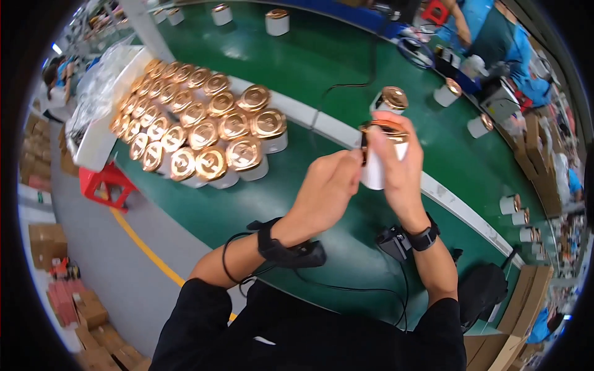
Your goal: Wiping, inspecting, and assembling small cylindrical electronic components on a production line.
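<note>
Above the green table, my right hand [403, 176] grips a white canister [373, 175] with a shiny copper-coloured top. Its fingers wrap over the top and right side, and it is partly blurred. At the canister's left side, the closed fingers of my left hand [328, 188] press by a dark, copper-edged part. What those fingertips hold is too hidden to make out. Just beyond my right hand stands another canister [392, 99] of the same kind. To the left, several white canisters with copper-coloured tops [243, 153] are packed in rows on the table.
A pale raised rail [461, 207] runs across the green table [260, 210]. Past it, single canisters [447, 93] stand spaced apart. Black cables trail from the wrist devices. A red stool [106, 185] is at the left, a black bag [484, 289] at the right. Another person works at the far right.
</note>
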A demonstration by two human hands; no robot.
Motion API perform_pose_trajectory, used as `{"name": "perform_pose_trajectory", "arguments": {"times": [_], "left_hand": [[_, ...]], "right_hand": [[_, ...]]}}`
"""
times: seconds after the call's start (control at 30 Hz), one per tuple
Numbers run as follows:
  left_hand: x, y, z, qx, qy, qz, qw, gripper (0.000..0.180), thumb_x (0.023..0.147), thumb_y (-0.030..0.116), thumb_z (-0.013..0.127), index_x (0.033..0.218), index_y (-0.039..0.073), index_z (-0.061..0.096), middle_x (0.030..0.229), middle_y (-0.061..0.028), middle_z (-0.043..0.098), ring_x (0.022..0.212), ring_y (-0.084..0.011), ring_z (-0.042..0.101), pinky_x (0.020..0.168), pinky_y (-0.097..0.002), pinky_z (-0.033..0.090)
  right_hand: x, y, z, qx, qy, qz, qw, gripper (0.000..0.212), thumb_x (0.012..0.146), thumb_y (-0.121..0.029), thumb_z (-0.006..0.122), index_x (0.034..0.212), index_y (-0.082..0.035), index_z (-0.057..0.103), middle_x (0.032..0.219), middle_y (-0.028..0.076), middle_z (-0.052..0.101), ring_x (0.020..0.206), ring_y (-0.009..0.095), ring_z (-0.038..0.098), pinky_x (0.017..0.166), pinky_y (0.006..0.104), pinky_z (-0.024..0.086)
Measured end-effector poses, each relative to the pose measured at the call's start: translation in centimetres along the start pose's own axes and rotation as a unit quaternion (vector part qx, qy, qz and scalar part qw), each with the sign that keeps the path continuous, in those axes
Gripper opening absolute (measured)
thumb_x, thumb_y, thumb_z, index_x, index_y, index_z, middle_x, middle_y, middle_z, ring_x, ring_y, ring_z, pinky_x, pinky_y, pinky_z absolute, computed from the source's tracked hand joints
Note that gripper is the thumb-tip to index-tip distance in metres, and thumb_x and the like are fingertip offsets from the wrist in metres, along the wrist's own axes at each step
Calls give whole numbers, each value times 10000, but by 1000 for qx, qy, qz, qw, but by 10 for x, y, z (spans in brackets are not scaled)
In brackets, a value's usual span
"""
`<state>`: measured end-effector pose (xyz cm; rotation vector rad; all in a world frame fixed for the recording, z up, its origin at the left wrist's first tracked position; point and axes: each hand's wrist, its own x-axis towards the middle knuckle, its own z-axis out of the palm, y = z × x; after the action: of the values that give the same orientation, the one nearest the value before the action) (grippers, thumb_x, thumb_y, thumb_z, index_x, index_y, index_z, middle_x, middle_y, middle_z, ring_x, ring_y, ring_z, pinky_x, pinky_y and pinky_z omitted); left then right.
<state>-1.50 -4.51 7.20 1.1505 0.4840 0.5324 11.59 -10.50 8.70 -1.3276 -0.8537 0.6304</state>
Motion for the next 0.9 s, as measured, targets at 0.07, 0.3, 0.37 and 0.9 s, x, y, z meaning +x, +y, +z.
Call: {"name": "perform_pose_trajectory", "arguments": {"times": [0.07,0.3,0.37,0.9], "left_hand": [[1,0,0,-38,7,-38,999,346,976,295,449,701,88,425,570,33,337,472,-67,289,429,-234,202],[9,9,-18,-176,7,-88,980,400,959,270,444,633,129,261,521,32,227,432,-72,193,409,-268,127],[12,10,-11,-179,-9,-83,980,403,958,262,436,623,129,255,516,29,224,431,-75,183,407,-271,124],[20,1,-12,-135,-17,-132,982,386,960,287,429,637,129,291,517,23,256,417,-85,217,404,-265,161]], "right_hand": [[2,1,-4,-58,-17,-47,997,449,833,-221,721,1171,-31,497,985,72,610,856,121,593,746,254,485],[23,11,-217,-388,203,-88,895,490,777,-282,786,1013,-63,417,954,76,606,848,139,597,725,261,489],[8,5,-280,-497,296,-4,816,458,770,-271,791,921,-57,414,943,106,607,827,142,596,702,270,487],[123,117,-428,-319,393,-84,858,638,802,-374,743,1229,-6,445,1137,121,573,1084,235,545,920,383,440]]}}
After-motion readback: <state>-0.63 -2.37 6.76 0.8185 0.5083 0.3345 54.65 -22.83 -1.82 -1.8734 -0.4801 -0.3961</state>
